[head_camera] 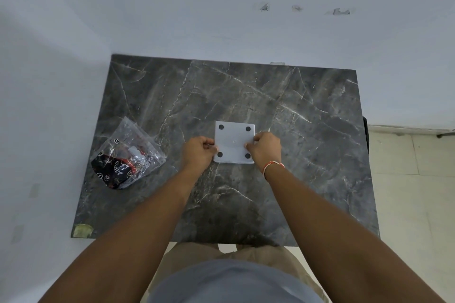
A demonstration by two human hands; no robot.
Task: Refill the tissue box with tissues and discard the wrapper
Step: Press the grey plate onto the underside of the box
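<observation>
Tissue box (234, 142) upside down, mid-table, feet up. Left hand (198, 151) and right hand (266, 149) pinching its base panel's side edges. Best pressed evenly, both sides together. Emptied wrapper (126, 161) left of box.

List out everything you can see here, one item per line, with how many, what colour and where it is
tissue box: one, white, middle of the table, turned so its underside with four dark round pads faces up, gripped at both side edges
wrapper: one, clear plastic with black and red print, crumpled on the table's left side, apart from the box
table: one, dark grey marble pattern with pale veins, against the wall
tape patch: one, yellowish, near-left corner of the table
wall: pale grey-white, behind the table, with a few scuff marks
floor: pale tiles, right of the table
wrist thread: one, red and white, on the right wrist
left hand: one, holding the box's left edge
right hand: one, holding the box's right edge
</observation>
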